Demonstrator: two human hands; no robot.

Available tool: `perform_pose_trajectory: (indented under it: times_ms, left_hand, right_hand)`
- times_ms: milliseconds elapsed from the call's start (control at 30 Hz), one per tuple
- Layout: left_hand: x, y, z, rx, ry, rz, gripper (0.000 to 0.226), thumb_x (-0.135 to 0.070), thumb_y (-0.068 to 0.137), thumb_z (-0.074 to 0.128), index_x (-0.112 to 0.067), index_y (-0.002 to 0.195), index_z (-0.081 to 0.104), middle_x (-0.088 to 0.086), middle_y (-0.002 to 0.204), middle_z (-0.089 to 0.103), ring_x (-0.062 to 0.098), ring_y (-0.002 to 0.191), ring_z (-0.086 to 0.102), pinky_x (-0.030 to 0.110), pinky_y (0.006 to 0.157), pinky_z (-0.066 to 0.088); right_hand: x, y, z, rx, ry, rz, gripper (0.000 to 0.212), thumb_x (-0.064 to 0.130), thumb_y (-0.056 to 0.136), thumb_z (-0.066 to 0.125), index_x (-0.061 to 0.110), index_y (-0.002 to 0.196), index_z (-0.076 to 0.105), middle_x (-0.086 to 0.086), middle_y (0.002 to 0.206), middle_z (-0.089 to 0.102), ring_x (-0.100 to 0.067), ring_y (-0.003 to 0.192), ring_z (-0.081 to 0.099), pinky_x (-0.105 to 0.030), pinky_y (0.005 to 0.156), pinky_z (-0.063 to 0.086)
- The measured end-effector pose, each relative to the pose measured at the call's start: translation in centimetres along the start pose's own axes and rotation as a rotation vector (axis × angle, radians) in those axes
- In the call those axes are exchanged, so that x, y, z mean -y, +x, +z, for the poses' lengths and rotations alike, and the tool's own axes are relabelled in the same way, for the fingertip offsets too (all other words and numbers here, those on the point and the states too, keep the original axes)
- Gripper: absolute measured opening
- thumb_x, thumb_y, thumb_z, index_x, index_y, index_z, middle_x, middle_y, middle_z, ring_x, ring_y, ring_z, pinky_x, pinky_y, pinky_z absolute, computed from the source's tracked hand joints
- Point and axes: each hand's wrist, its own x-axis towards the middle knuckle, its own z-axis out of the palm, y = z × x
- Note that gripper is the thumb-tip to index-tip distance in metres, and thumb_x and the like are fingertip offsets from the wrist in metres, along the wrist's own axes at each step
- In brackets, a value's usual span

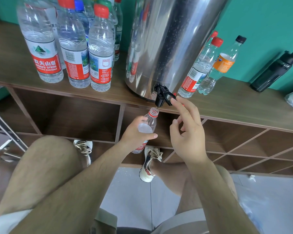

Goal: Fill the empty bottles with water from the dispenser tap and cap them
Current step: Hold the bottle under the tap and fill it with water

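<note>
Below the steel dispenser on the surface, our left hand gripped the open bottle, its mouth just under the tap. Best, we judged, was keeping it centred while our right hand's loosely parted fingers eased the lever.

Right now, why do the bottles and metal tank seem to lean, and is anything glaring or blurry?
Head view: the wide-angle lens bows straight lines, so the capped bottles tilt left and the steel dispenser tilts right. Same view: its polished wall shows bright streaks and mirrors the bottles. Lighting is even, shadows soft; the tap and the open bottle in the left hand look sharp.
</note>
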Motion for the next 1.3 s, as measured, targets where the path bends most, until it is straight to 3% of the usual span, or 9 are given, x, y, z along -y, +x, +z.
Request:
perform_pose_trajectory:
  times_ms: [100, 333, 533, 667, 800, 1300]
  left_hand:
    - [0.03, 0.00, 0.01, 0.004, 0.009, 0.000, 0.071, -0.036, 0.075, 0.090, -0.037, 0.130, 0.046, -0.018, 0.118, 0.057, 0.008, 0.109, 0.059, 0.016, 0.080, 0.044]
    - [-0.13, 0.04, 0.10, 0.011, 0.038, 0.005, 0.071, -0.038, 0.075, 0.090, -0.038, 0.129, 0.044, -0.018, 0.118, 0.055, 0.010, 0.109, 0.058, 0.014, 0.079, 0.042]
    - [-0.12, 0.03, 0.09, 0.013, 0.038, 0.001, 0.074, -0.038, 0.076, 0.090, -0.035, 0.134, 0.044, -0.016, 0.121, 0.055, 0.009, 0.109, 0.058, 0.013, 0.078, 0.042]
    - [-0.28, 0.00, 0.12, 0.011, 0.047, -0.002, 0.073, -0.037, 0.076, 0.089, -0.035, 0.134, 0.044, -0.018, 0.119, 0.054, 0.007, 0.107, 0.057, 0.013, 0.077, 0.041]
    - [-0.32, -0.02, 0.07, 0.009, 0.048, 0.000, 0.077, -0.037, 0.076, 0.090, -0.033, 0.137, 0.044, -0.016, 0.122, 0.055, 0.008, 0.108, 0.057, 0.013, 0.078, 0.041]
    - [-0.49, -0.21, -0.01, 0.005, 0.050, 0.011, 0.069, -0.034, 0.077, 0.089, -0.036, 0.129, 0.045, -0.022, 0.113, 0.053, 0.002, 0.103, 0.056, 0.011, 0.076, 0.039]
  right_hand:
    - [0.08, -0.13, 0.23, -0.004, 0.007, 0.014, 0.067, -0.014, 0.090, 0.053, 0.019, 0.148, 0.057, 0.010, 0.155, 0.046, -0.035, 0.111, 0.065, -0.026, 0.090, 0.047]
    - [0.23, -0.28, 0.37, -0.001, 0.011, 0.025, 0.067, -0.013, 0.091, 0.054, 0.019, 0.150, 0.055, 0.011, 0.156, 0.044, -0.035, 0.114, 0.064, -0.024, 0.088, 0.046]
    - [0.04, -0.45, 0.21, 0.016, -0.004, 0.016, 0.069, -0.011, 0.091, 0.055, 0.021, 0.152, 0.052, 0.015, 0.158, 0.039, -0.034, 0.119, 0.062, -0.046, 0.092, 0.056]
    - [0.03, -0.57, 0.34, 0.013, -0.011, 0.027, 0.071, -0.012, 0.090, 0.056, 0.020, 0.152, 0.051, 0.017, 0.159, 0.038, -0.031, 0.125, 0.058, -0.058, 0.097, 0.053]
    - [-0.02, -0.57, 0.30, 0.007, -0.016, 0.018, 0.071, -0.012, 0.089, 0.056, 0.018, 0.153, 0.051, 0.013, 0.159, 0.038, -0.026, 0.136, 0.051, -0.058, 0.100, 0.051]
    - [0.19, -0.44, 0.27, 0.002, 0.001, 0.019, 0.071, -0.013, 0.088, 0.056, 0.017, 0.152, 0.051, 0.011, 0.159, 0.040, -0.026, 0.140, 0.049, -0.057, 0.101, 0.051]
